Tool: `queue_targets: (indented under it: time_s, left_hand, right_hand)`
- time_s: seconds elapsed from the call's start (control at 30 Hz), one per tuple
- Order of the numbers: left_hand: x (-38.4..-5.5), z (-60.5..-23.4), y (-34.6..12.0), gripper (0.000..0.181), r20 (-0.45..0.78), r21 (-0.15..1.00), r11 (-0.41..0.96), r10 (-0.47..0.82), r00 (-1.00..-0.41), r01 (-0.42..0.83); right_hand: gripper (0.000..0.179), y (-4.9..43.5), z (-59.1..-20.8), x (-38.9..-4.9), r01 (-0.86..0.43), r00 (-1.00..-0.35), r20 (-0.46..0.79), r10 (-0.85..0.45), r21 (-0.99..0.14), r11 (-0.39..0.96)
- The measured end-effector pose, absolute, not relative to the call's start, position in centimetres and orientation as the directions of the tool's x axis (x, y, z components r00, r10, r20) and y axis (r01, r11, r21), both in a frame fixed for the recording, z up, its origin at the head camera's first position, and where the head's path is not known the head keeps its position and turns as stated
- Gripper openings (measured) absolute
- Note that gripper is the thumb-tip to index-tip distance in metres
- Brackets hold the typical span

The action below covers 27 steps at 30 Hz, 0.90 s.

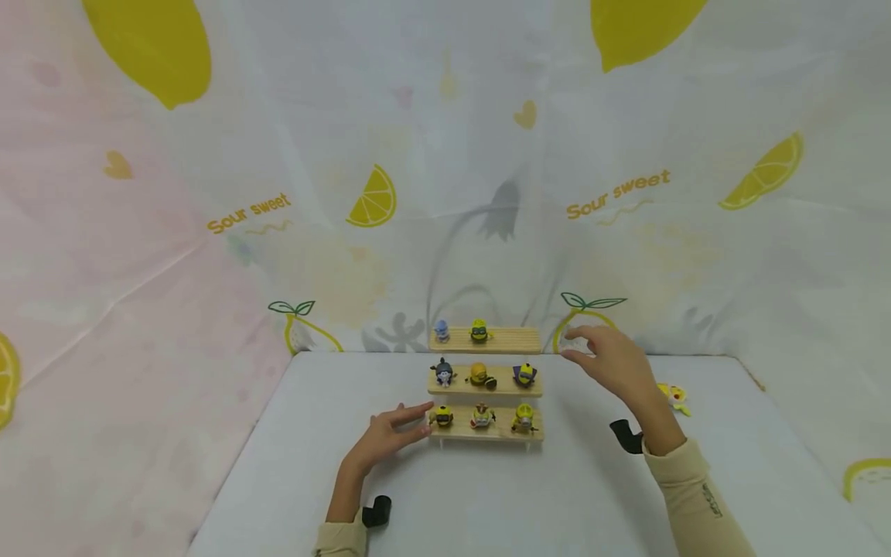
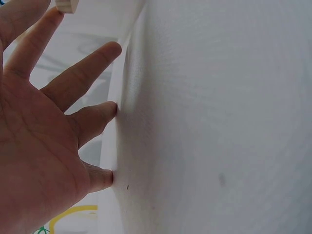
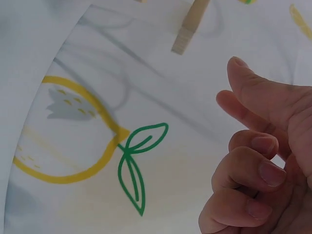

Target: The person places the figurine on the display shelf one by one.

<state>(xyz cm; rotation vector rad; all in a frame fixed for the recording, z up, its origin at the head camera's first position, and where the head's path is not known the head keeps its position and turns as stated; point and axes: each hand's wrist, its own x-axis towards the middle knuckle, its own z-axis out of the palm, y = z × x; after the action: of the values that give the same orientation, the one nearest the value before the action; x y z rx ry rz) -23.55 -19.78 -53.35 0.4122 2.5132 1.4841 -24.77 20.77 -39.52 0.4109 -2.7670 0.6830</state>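
A three-tier wooden display stand (image 1: 487, 394) bears several small toy figures. Up on the top tier are a blue figure (image 1: 442, 331) and a yellow-and-green one (image 1: 479, 331). On the middle tier sit a dark-haired figure (image 1: 443, 373), a yellow figure (image 1: 480, 377) and a purple-caped one (image 1: 525, 375). Three more yellow figures, one of them with goggles (image 1: 442, 416), line the bottom tier. My left hand (image 1: 397, 430), fingers spread, touches the stand's lower left end. Right of the top tier my right hand (image 1: 609, 357) hovers, thumb and forefinger apart, nothing between them.
On the white table (image 1: 313, 433), a yellow, white and green toy (image 1: 674, 397) lies at the right, partly behind the right forearm. A lemon-print cloth (image 1: 445, 155) hangs behind the table. Black wrist-camera mounts (image 1: 377, 511) stick out from both wrists.
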Motion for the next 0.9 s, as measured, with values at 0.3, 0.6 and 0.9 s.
queue_targets:
  time_s: [0.3, 0.6, 0.9]
  left_hand:
    - [-23.6, -53.4, -19.8, 0.047, -0.029, 0.874, 0.466, 0.337, -0.941, 0.14]
    - [-23.7, -53.4, -19.8, 0.044, -0.012, 0.89, 0.431, 0.352, -0.936, 0.151]
    - [-23.4, -53.2, -19.4, 0.043, -0.014, 0.886, 0.443, 0.322, -0.947, 0.137]
  right_hand:
    - [0.028, 23.9, -41.3, -23.5, -0.257, -0.949, 0.284, -0.14, -0.431, 0.865]
    - [0.029, 26.8, -43.5, -22.9, -0.187, -0.959, 0.28, -0.051, -0.483, 0.855]
    - [0.035, 30.2, -45.2, -23.1, -0.087, -0.977, 0.212, 0.017, -0.473, 0.877]
